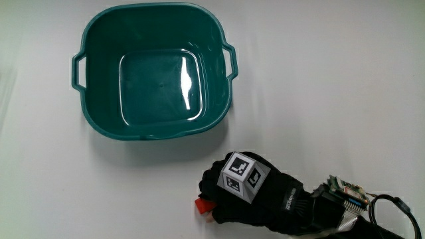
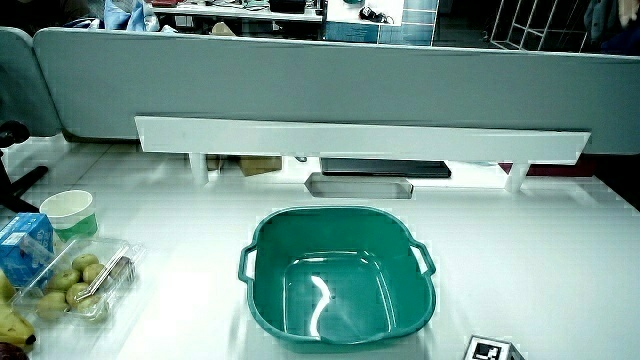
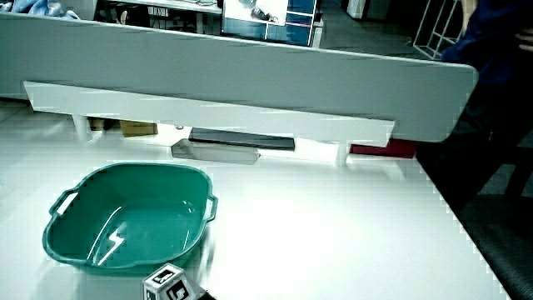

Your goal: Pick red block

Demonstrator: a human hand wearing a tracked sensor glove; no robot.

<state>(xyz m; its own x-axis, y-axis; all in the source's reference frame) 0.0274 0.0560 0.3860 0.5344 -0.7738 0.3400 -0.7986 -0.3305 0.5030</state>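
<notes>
While the red block (image 1: pixel 202 206) sits on the table nearer to us than the green tub (image 1: pixel 154 74), we judge the pick begun but unfinished: the block is not yet lifted. Our hand (image 1: pixel 249 192) covers it, fingers curled down around it, apparently touching it.

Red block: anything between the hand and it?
Nothing visible. In the main view the hand is already on the red block, which pokes out at its fingers, nearer to the person than the empty green basin. Whether the grip has closed cannot be seen.
</notes>
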